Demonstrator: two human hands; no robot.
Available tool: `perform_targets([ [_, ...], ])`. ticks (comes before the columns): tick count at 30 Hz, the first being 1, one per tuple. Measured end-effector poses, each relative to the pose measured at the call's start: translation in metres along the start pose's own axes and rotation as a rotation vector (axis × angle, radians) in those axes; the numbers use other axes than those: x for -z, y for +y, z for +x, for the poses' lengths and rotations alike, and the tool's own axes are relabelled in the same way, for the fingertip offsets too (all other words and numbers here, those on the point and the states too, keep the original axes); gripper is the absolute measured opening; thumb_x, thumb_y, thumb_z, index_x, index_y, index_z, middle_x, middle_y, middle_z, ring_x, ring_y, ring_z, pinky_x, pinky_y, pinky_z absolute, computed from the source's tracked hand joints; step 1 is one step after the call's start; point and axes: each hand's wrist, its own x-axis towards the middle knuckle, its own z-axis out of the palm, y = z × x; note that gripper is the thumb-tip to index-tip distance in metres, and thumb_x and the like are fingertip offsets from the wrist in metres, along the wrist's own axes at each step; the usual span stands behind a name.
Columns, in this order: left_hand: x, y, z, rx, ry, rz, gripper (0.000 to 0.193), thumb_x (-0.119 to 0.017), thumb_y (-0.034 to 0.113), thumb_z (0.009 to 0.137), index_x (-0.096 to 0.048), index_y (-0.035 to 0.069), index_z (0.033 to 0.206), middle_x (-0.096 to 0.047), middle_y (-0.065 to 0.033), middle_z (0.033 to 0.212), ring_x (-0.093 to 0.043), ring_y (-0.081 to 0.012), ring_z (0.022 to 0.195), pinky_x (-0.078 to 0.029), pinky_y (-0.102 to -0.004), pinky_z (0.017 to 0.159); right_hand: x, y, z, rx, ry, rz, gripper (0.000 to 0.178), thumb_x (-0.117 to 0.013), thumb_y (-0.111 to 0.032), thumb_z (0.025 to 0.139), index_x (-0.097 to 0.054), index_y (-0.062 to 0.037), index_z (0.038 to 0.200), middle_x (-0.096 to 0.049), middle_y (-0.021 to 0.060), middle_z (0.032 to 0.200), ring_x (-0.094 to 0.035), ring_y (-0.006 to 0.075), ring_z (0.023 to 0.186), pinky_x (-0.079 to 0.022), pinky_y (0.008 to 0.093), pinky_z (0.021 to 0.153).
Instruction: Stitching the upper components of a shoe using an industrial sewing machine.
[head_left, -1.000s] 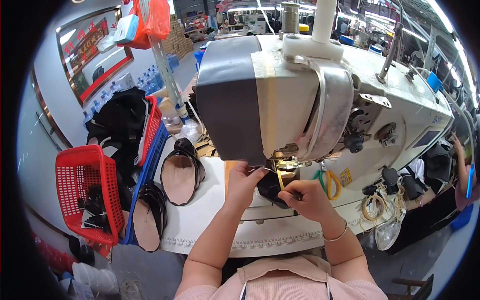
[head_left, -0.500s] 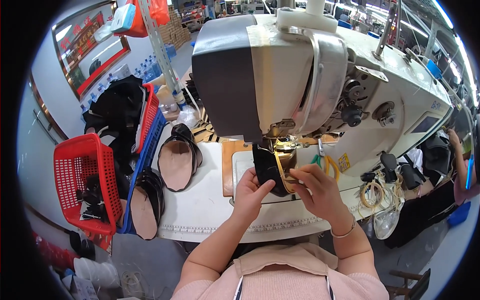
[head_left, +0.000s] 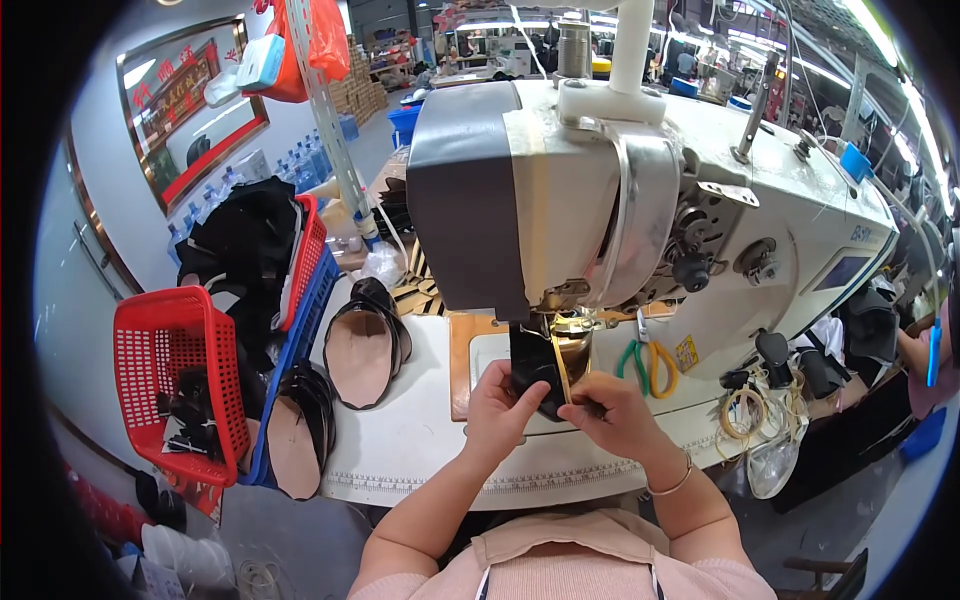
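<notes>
A glossy black shoe upper point(head_left: 533, 362) sits under the needle area of a large industrial sewing machine point(head_left: 565, 190). My left hand point(head_left: 498, 412) grips its left side, thumb pressed on the black surface. Along the right edge of the upper runs a narrow beige strip point(head_left: 562, 370). My right hand point(head_left: 620, 415) is closed at the strip's lower end, with fingertips pinched together there. Behind the strip a shiny metal part point(head_left: 576, 352) of the machine catches the lamp light. The needle tip itself is hidden.
Green-handled and yellow-handled scissors point(head_left: 650, 365) lie right of the needle area. Black shoe uppers with pale insoles point(head_left: 360, 360) stand at left, beside a red basket point(head_left: 240, 400) and a blue crate point(head_left: 262, 460). Coiled strips point(head_left: 745, 412) hang at the right. Another person's arm point(head_left: 912, 352) shows far right.
My right hand has moved down and slightly left, its fingers now bunched at the strip's lower end. My left hand keeps its hold on the upper. The view has tilted upward.
</notes>
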Motion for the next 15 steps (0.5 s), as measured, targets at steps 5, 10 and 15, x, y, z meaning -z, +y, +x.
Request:
perform_targets([
  [5, 0.002, -0.005, 0.002, 0.033, 0.012, -0.011, 0.026, -0.064, 0.002, 0.083, -0.049, 0.002, 0.104, -0.059, -0.0037, 0.092, -0.055, -0.0075, 0.081, -0.046, -0.0208, 0.072, -0.002, 0.006, 0.000, -0.078, 0.009, 0.016, 0.019, -0.073, -0.012, 0.076, -0.058, 0.0003, 0.076, -0.052, 0.0058, 0.064, -0.046, 0.0134, 0.054, -0.038, 0.0261, 0.050],
  [10, 0.001, -0.005, 0.002, 0.048, 0.017, -0.046, 0.026, -0.064, 0.002, 0.083, -0.049, 0.002, 0.104, -0.059, -0.0038, 0.092, -0.055, -0.0076, 0.081, -0.046, -0.0210, 0.072, -0.001, 0.010, 0.001, -0.101, -0.006, 0.047, 0.015, -0.071, -0.009, 0.077, -0.059, 0.0005, 0.078, -0.054, 0.0059, 0.066, -0.045, 0.0128, 0.055, -0.038, 0.0258, 0.051],
  [15, 0.000, -0.001, 0.001, 0.063, 0.014, -0.043, 0.026, -0.064, 0.002, 0.083, -0.048, 0.002, 0.104, -0.059, -0.0045, 0.093, -0.056, -0.0082, 0.083, -0.046, -0.0215, 0.074, 0.000, 0.013, -0.001, -0.104, -0.024, 0.107, 0.010, -0.066, -0.004, 0.081, -0.058, 0.0007, 0.079, -0.051, 0.0013, 0.068, -0.042, 0.0080, 0.060, -0.035, 0.0219, 0.053],
])
